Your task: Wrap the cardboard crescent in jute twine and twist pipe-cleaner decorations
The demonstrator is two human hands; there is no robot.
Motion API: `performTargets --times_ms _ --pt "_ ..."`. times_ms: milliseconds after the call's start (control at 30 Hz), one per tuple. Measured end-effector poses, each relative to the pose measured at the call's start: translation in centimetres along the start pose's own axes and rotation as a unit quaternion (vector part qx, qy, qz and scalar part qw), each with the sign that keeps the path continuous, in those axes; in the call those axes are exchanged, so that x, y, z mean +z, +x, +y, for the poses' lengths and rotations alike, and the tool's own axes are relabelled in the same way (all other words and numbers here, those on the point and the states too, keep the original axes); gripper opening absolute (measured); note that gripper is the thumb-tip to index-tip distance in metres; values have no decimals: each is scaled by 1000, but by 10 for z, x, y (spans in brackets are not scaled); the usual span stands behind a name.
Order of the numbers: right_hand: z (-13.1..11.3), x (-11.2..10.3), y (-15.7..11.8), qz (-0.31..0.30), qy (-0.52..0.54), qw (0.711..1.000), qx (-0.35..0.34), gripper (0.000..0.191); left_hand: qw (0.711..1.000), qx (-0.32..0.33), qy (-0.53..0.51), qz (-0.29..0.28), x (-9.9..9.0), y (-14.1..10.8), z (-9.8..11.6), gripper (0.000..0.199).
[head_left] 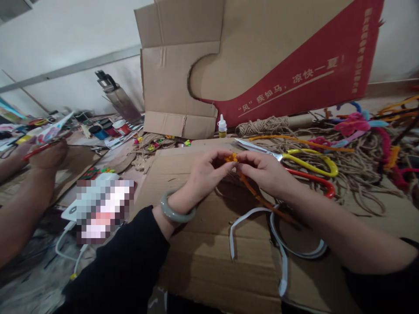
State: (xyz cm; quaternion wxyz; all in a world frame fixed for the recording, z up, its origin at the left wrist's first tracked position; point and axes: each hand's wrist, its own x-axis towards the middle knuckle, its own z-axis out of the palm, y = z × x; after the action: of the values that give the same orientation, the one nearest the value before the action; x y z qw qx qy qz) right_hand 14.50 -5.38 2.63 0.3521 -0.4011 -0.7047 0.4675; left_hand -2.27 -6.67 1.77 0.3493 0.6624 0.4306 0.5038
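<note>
Near the back of the cardboard sheet (183, 257) stands a small white-capped bottle (221, 127), yellow in its lower part. Farther left, a grey see-through water bottle (121, 104) stands behind a few small jars (98, 132); what those hold is too small to tell. Above the sheet, the left hand (207, 172) and right hand (263, 173) meet almost fingertip to fingertip, fingers curled, thumbs and forefingers pinching the bunched end of an orange fuzzy wire (251, 187). Its tail hangs beneath the right hand, toward a curled white strip (283, 261). Open scissors (279, 158) lie just beyond that hand, beside loose twine (360, 185). At far left, another person's hand (49, 153) grips something red.
</note>
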Motion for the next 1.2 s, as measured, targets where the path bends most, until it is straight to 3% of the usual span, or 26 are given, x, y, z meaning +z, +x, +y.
performTargets --times_ms 200,367,467,700,1033,1200 --pt "2 -2 1 16 -74 997 -29 20 998 -37 -41 -15 1 1 3 17" --pt "-1 -3 3 22 19 999 41 14 997 -49 -50 -33 0 2 4 38" --pt "-1 -6 4 -11 94 991 91 11 996 -48 -44 -59 -2 2 4 47" --pt "-5 -13 4 -95 94 988 83 15 979 -85 -125 -140 -7 4 3 31" --pt "-2 -17 2 -156 77 981 81 13 974 -123 -119 -147 -7 3 9 16" --pt "-3 -17 2 -147 98 981 82 14 973 -123 -130 -144 -8 4 6 18"
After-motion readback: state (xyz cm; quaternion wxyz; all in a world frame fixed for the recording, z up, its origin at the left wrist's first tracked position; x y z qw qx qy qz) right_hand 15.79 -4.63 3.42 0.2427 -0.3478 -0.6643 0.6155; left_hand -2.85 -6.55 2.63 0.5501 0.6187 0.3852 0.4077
